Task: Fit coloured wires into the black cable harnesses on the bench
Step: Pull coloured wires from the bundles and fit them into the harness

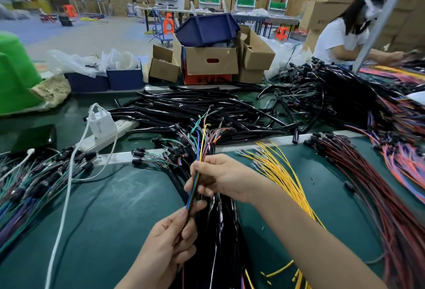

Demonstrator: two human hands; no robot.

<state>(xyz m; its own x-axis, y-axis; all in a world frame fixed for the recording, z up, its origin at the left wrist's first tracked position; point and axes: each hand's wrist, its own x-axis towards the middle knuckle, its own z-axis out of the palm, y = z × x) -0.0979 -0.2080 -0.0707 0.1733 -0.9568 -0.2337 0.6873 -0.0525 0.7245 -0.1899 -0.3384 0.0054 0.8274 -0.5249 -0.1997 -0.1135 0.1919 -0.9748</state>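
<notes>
Both hands up over the middle of the bench [110,231]. My right grip [222,179] is curled round the coloured wires [190,200], a tight band of blue, green, yellow and red. The wire ends fan out above my knuckles toward the far side. My left grip [167,242] sits just below, nearer me, with thumb and fingers pinching the same band where it meets a black sleeve.

The black harnesses [220,224] lie in a thick bunch straight under my hands, running down to the near edge.

Just right of my right wrist the yellow wires [280,173] spread across the green mat, close to my forearm. A bare strip of mat separates them from the red and black wires [368,187], which fill the right edge.

On the left there is open green mat between my left grip and the white cable [65,208], which trails from the power strip [110,136] down to the near edge. Past that cable, a heap of green and blue wires [27,187] with black plugs crowds the left edge.

A metal strip [259,147] crosses the bench just beyond my hands. Behind it a pile of black tubing [184,107] covers the far half, with cardboard boxes [211,62] along the far edge. Another person [338,35] sits at the far right corner.
</notes>
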